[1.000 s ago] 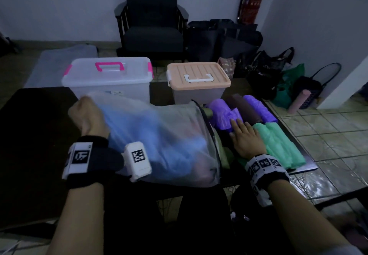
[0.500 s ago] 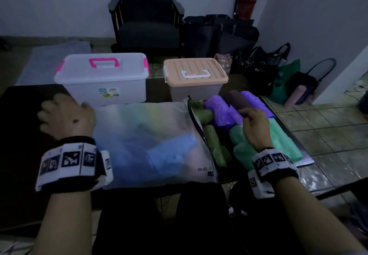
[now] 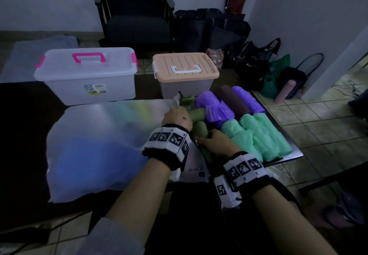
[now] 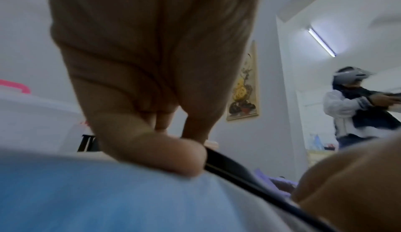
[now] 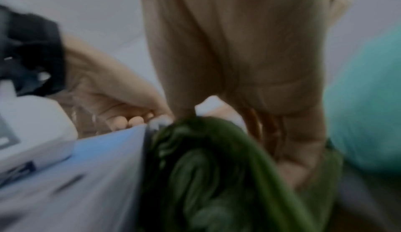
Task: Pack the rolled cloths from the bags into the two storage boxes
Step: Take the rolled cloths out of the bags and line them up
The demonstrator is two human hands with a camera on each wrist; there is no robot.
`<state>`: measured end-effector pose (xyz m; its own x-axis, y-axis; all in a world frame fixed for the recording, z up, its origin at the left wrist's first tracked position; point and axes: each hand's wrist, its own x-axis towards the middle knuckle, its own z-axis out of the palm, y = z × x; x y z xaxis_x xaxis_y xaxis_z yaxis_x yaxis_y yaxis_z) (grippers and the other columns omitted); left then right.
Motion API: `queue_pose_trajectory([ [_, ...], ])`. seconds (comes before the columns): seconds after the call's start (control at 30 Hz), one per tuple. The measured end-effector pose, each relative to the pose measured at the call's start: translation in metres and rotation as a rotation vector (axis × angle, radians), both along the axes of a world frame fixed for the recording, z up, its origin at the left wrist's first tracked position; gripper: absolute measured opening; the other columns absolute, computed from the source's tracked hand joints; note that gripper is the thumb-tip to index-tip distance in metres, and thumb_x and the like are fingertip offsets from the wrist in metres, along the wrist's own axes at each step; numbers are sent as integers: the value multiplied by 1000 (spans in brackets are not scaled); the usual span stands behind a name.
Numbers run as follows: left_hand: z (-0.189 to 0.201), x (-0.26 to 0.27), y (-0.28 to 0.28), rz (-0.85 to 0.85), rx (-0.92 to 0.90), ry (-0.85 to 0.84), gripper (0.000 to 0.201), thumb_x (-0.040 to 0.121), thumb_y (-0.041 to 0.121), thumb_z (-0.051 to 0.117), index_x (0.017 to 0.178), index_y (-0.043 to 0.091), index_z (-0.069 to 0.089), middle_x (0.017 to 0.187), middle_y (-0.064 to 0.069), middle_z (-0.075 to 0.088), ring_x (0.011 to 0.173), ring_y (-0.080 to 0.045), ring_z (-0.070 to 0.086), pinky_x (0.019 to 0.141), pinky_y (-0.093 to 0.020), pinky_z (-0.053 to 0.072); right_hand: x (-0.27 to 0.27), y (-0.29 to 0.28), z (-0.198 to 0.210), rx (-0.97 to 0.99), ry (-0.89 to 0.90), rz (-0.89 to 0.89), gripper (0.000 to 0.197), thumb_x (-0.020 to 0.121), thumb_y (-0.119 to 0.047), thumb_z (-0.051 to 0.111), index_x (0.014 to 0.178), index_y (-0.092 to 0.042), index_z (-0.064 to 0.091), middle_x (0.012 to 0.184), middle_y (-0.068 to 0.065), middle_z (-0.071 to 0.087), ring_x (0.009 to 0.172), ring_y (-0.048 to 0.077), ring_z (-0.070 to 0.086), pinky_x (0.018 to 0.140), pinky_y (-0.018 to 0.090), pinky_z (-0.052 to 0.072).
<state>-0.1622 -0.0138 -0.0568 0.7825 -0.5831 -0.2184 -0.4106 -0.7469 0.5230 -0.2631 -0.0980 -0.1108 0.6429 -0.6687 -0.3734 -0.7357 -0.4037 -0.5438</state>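
The step in hand is judged to be the opening of the frosted bag point(image 3: 111, 145) at its dark-trimmed mouth; no cloth has yet been boxed, and both storage boxes are lidded.

The bag lies flat on the table point(image 3: 25, 135), in front of the clear box with pink handle point(image 3: 87, 75). Blue rolled cloths point(image 3: 93, 155) are seen through its wall. At the bag's right edge, the left hand point(image 3: 177, 118) rests with its thumb pressed on the bag beside the trim; whether its grip closes on the trim cannot be told. The right hand point(image 3: 216, 142), just right of that edge, holds a dark green roll point(image 5: 217, 175), fingers curled around it.

Right of the bag lie loose purple rolls point(image 3: 217, 107) and mint rolls point(image 3: 260, 135), touching one another and reaching the table's right rim. The peach-lidded box point(image 3: 185, 69) stands behind the bag's right corner, just beside the rolls.

The next move is judged to call for a lid to be lifted first.

Open room is found left of the bag; to its right, none is left before the rim, where rolls could be pushed off.
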Motion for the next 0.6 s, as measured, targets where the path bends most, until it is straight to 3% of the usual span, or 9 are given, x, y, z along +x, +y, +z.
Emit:
queue_pose_trajectory([
  [0.07,-6,9,7,73,-167,115,35,94,14,47,128,4,51,103,-17,64,85,-34,65,76,-38,56,0,-3,-3,49,-58,-49,56,82,-41,66,121,-2,55,119,13,62,105,25,60,84,30,47],
  [0.13,-12,17,20,256,-407,442,19,94,9,51,98,-7,61,87,-19,63,61,-26,62,53,-32,58,-1,-5,0,83,-136,-105,46,85,-34,65,117,-2,58,114,13,64,98,23,61,77,27,46],
  [0.17,-12,19,29,352,-524,617,15,93,3,51,89,-8,60,86,-20,60,60,-23,58,47,-27,56,-3,-6,3,88,-186,-137,41,87,-30,64,115,-2,59,112,13,65,99,24,61,76,25,44],
  [0.2,-12,21,36,423,-638,760,12,92,-2,50,92,-10,59,84,-19,59,62,-21,56,46,-25,55,-5,-8,6,82,-244,-173,36,88,-27,62,114,-1,61,111,15,65,101,25,62,77,26,45],
  [0.27,-14,25,48,519,-792,900,24,93,-3,45,113,-12,53,77,-14,56,66,-21,55,55,-28,57,-9,-13,13,31,-354,-236,32,87,-25,62,110,-2,62,107,16,66,102,28,62,86,34,49],
  [0.37,-20,28,56,582,-831,855,24,94,15,50,111,-1,57,79,-12,60,71,-22,59,65,-33,53,-15,-17,30,-97,-436,-288,37,87,-25,60,116,-2,56,111,17,64,106,31,58,92,36,44],
  [0.43,-25,27,56,541,-716,671,31,94,30,51,101,1,60,90,-16,64,80,-28,62,75,-37,54,-17,-17,39,-256,-354,-265,47,88,-26,58,127,-3,46,119,21,58,112,36,52,89,37,39],
  [0.5,-26,23,55,446,-550,418,42,96,36,44,103,-2,61,108,-21,62,99,-33,59,85,-35,47,-18,-12,42,-437,-202,-214,56,87,-29,55,135,-6,37,125,22,50,116,39,46,89,43,39],
  [0.6,-26,20,55,376,-413,227,47,99,36,37,110,-4,60,117,-23,59,108,-35,53,84,-32,38,-22,-10,41,-583,-87,-259,59,87,-31,54,138,-9,33,129,20,46,119,38,42,88,46,40],
])
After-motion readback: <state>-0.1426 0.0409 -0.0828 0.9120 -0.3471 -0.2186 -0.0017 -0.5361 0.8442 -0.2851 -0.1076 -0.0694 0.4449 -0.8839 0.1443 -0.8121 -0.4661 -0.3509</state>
